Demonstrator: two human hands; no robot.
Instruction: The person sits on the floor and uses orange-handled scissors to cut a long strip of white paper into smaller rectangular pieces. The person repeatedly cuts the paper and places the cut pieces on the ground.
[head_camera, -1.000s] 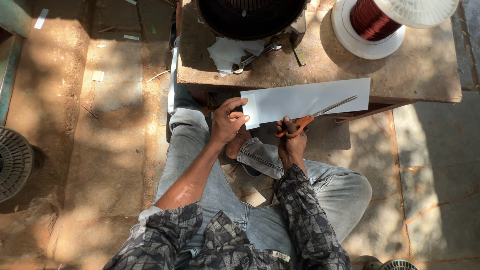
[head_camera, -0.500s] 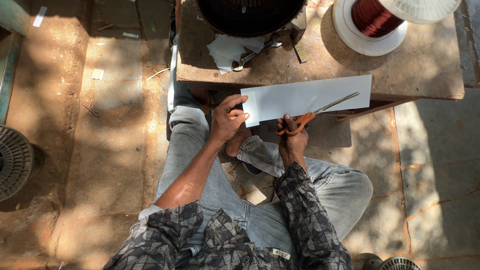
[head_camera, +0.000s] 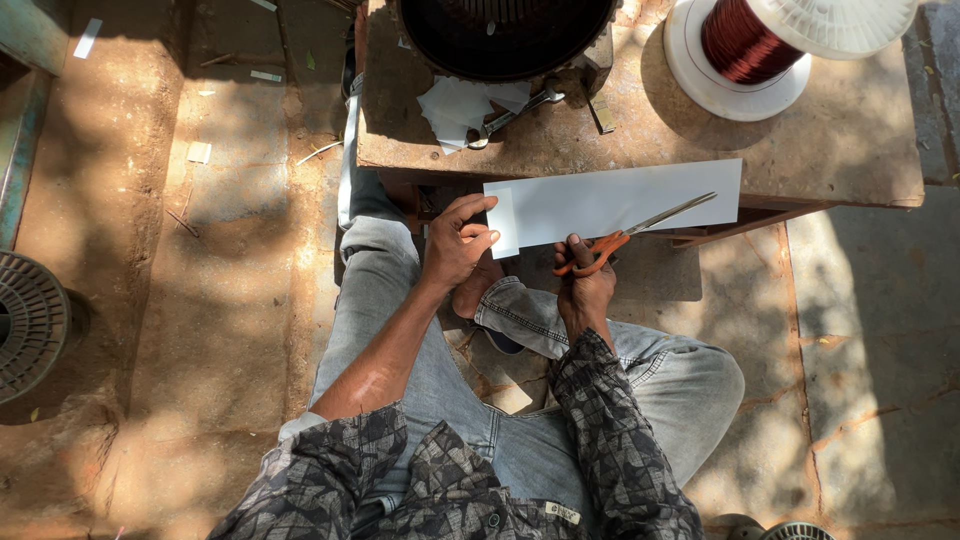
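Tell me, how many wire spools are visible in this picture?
3. One spool of copper wire stands on the table's far right; one empty spool lies at the left edge; another peeks bottom right, mostly cut off.

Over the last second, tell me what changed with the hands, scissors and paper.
Little changed. The left hand still pinches the white paper sheet at its left end, and the right hand still holds the orange-handled scissors, blades against the sheet. Copper wire spool and wooden table stayed put.

Rusty table (head_camera: 850, 150) — wire spool (head_camera: 745, 50), perhaps wrench (head_camera: 510, 115)
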